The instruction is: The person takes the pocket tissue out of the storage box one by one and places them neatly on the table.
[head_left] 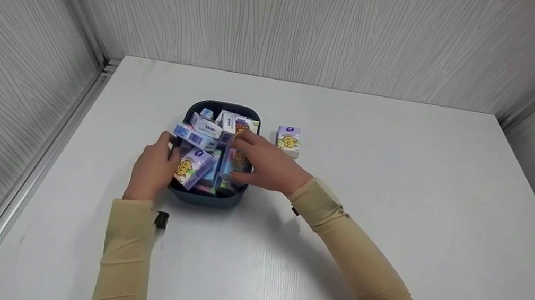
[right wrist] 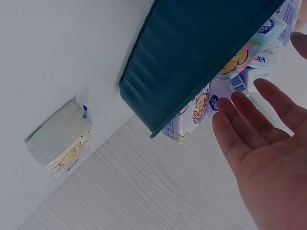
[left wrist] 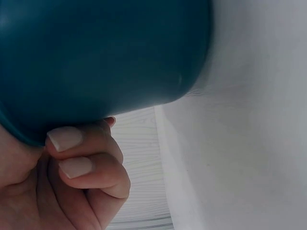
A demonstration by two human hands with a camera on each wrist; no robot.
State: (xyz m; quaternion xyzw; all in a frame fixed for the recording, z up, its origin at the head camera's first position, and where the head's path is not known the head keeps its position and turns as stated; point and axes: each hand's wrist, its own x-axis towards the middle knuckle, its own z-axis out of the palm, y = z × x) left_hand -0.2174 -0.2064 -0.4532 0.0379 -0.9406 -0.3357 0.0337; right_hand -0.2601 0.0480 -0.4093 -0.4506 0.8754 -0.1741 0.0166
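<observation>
A dark teal plastic bin (head_left: 203, 199) stands on the table, heaped with small pocket tissue packs (head_left: 205, 127) in purple, white and blue with a yellow cartoon. My left hand (head_left: 152, 169) grips the bin's left rim, the thumb beside a tilted purple pack (head_left: 193, 168). In the left wrist view the curled fingers (left wrist: 91, 167) lie against the bin's outer wall (left wrist: 96, 57). Over the bin's right side is my right hand (head_left: 273, 164), thumb and fingers spread about a pack (head_left: 236, 161). In the right wrist view its fingers (right wrist: 247, 124) are loosely bent near the packs; contact is unclear.
A single tissue pack (head_left: 289, 141) lies on the white table (head_left: 396, 218), to the right of the bin. Wood-grain panels (head_left: 288, 19) enclose the table at the back and both sides. Black wrist cameras sit below both hands.
</observation>
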